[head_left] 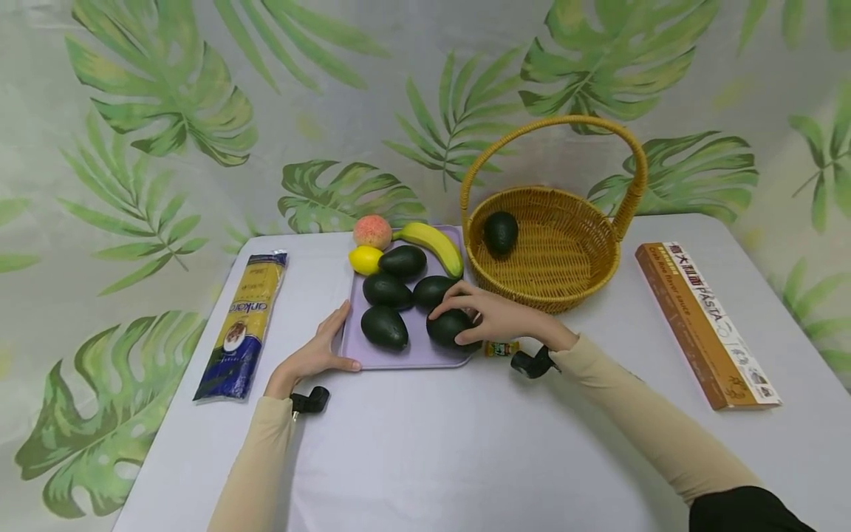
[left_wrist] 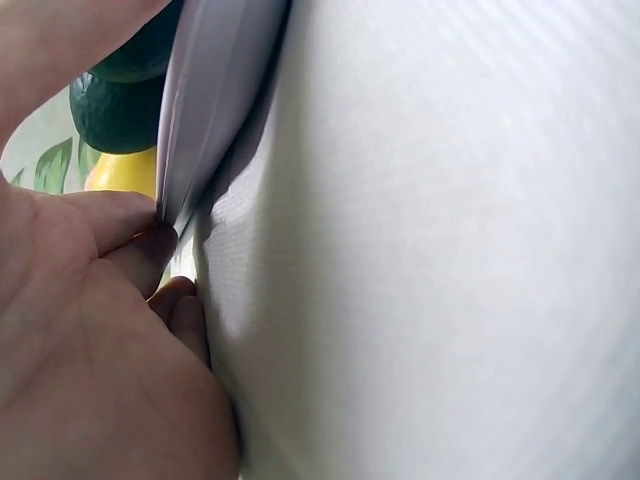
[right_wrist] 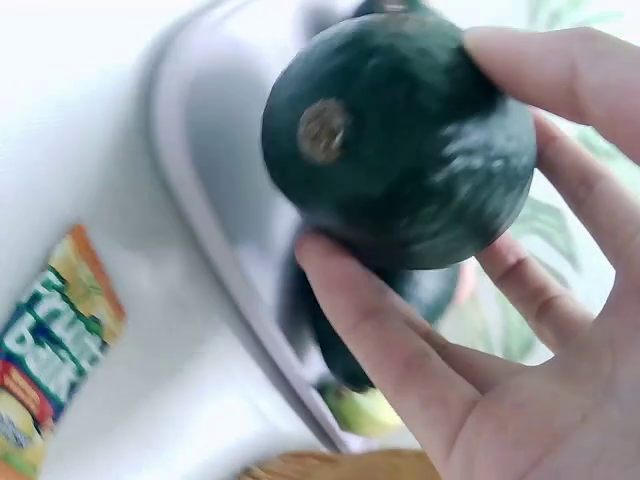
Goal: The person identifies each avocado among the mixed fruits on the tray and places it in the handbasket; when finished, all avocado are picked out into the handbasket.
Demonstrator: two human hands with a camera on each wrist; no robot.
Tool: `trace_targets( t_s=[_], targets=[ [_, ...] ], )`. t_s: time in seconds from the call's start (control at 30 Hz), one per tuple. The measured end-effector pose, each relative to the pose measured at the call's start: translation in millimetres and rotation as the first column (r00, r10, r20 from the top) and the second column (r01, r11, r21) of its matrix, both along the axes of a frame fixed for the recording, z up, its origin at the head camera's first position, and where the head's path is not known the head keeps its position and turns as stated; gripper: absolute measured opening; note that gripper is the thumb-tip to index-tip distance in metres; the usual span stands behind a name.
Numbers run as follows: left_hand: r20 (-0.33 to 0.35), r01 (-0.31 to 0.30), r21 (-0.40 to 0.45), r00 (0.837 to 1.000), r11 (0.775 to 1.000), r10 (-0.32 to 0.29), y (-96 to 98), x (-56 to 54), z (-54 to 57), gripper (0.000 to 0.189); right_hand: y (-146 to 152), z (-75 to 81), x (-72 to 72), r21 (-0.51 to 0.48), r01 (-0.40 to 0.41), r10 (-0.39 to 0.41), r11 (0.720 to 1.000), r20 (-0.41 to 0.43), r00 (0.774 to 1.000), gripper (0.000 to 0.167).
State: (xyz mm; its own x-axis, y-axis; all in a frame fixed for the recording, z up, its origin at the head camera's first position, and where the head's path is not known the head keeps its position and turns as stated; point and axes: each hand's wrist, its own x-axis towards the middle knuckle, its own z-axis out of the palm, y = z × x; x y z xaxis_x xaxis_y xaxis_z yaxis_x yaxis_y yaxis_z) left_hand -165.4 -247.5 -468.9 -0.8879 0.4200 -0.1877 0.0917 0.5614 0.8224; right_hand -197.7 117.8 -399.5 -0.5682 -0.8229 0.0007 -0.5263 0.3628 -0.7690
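Observation:
My right hand (head_left: 488, 316) grips a dark green avocado (right_wrist: 400, 140) at the near right corner of a lilac tray (head_left: 415, 360). In the right wrist view the thumb and fingers spread round its sides, with the stem scar showing. My left hand (head_left: 322, 349) holds the tray's near left corner, thumb at the front edge and fingers along the side; fingertips (left_wrist: 135, 212) touch the rim in the left wrist view. Several more avocados (head_left: 385, 327) lie on the tray, with a banana (head_left: 435, 246), a lemon (head_left: 366, 260) and a peach (head_left: 372, 231) toward the back.
Right of the tray stands a tall-handled wicker basket (head_left: 552, 258) with one avocado (head_left: 501, 233) inside. A small snack packet (head_left: 501, 349) lies beside the tray. A blue and yellow pasta bag (head_left: 242, 325) is at left, a long pasta box (head_left: 708, 325) at right.

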Motion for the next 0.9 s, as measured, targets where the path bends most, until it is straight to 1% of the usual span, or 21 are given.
trace_targets(
  t_s=[0.1,0.17,0.23,0.3,0.37,0.43,0.5,0.57,0.67,0.8,0.83,0.9],
  targets=[
    [0.003,-0.004,0.0,1.0,1.0,0.004,-0.5,1.4,1.0,0.117,13.5,12.0,-2.3,-0.104,0.019,-0.011,0.994,0.072,0.997,0.043],
    [0.01,-0.012,-0.001,1.0,1.0,0.012,-0.5,2.4,2.0,0.118,25.0,21.1,-4.9,-0.16,0.047,-0.029,0.986,0.113,0.993,0.045],
    [0.018,-0.015,0.006,1.0,1.0,0.015,-0.2,2.7,2.8,0.118,38.8,29.5,-8.3,-0.19,0.101,-0.073,0.977,0.146,0.987,0.047],
    [0.024,-0.016,0.01,1.0,1.0,0.016,0.7,2.6,3.2,0.119,54.8,37.4,-11.0,-0.187,0.19,-0.155,0.964,0.186,0.97,0.048],
    [0.026,-0.014,0.011,1.0,1.0,0.013,1.8,1.9,2.9,0.118,72.6,42.0,-14.9,-0.174,0.293,-0.254,0.94,0.213,0.943,0.049],
    [0.029,-0.014,0.009,0.999,1.0,0.014,2.7,1.7,2.8,0.118,90.1,45.1,-19.3,-0.165,0.388,-0.346,0.907,0.234,0.908,0.05],
    [0.032,-0.013,0.008,0.999,1.0,0.013,2.8,1.9,2.7,0.118,106.9,46.2,-25.1,-0.156,0.465,-0.427,0.872,0.223,0.876,0.051],
    [0.037,-0.016,0.008,0.999,1.0,0.016,2.7,2.2,2.8,0.119,122.0,46.7,-30.8,-0.15,0.521,-0.488,0.841,0.21,0.848,0.051],
    [0.034,-0.016,0.006,0.999,1.0,0.015,2.0,2.4,3.2,0.119,139.4,47.3,-38.4,-0.143,0.589,-0.552,0.795,0.231,0.801,0.053],
    [0.026,-0.01,0.006,1.0,1.0,0.01,1.8,1.4,2.7,0.119,151.9,48.3,-47.9,-0.135,0.655,-0.604,0.744,0.285,0.744,0.058],
    [0.026,-0.007,0.007,1.0,1.0,0.007,2.0,1.0,2.4,0.119,153.2,48.9,-50.2,-0.129,0.667,-0.614,0.734,0.292,0.733,0.058],
    [0.029,-0.005,0.012,1.0,1.0,0.005,2.5,0.6,2.0,0.119,154.1,49.7,-56.1,-0.114,0.679,-0.629,0.725,0.292,0.721,0.061]
  ],
)
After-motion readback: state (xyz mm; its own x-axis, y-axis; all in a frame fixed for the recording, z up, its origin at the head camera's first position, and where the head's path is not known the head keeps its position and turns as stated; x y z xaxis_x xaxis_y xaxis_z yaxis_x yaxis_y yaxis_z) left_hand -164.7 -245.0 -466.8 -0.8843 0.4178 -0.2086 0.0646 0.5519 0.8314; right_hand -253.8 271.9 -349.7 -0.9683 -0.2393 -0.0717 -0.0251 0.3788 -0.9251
